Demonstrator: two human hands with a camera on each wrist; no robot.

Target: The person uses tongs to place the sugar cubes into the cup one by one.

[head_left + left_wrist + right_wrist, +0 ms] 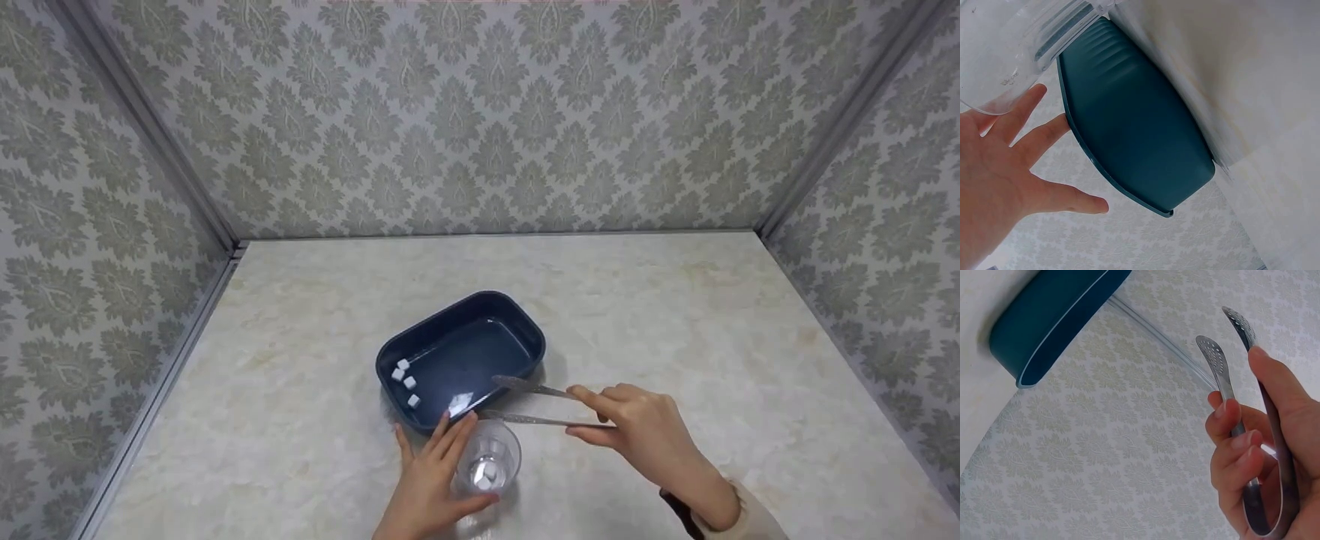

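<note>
**Tongs poised over a tray of ice cubes, glass steadied beside it**

Seen from the head camera, a pale marble-patterned table point(675, 315) fills the lower half of the frame, with patterned wallpaper on three sides. Just below the centre sits a dark blue rectangular tray point(525, 330). Four small white cubes lie inside it: three clustered at its left end point(404, 373) and one larger cube point(460, 403) near its lower edge.

Touching the tray's lower edge, at bottom centre, stands a clear plastic glass point(487, 459) with a few white cubes at its bottom. The left hand point(431, 480) rests against the glass's left side, fingers straight and spread with the tips reaching up to the tray's rim. The left wrist view confirms the fingers are open, lying alongside the glass point(1010, 45) rather than wrapped around it.

To the right of the glass, the right hand point(645, 431) grips a pair of metal tongs point(536, 405), fingers and thumb curled round their two arms. The tongs point left, their perforated tips spread apart and holding nothing. One tip is over the tray's right end, the other near the lone cube. The right wrist view shows the same empty, parted tips point(1224, 343).

This looks like the pause between transfers: some cubes are in the glass, four remain in the tray. The next move likely calls for lowering the tips on either side of the nearest cube and squeezing gently, since a wet cube may slip.
</note>
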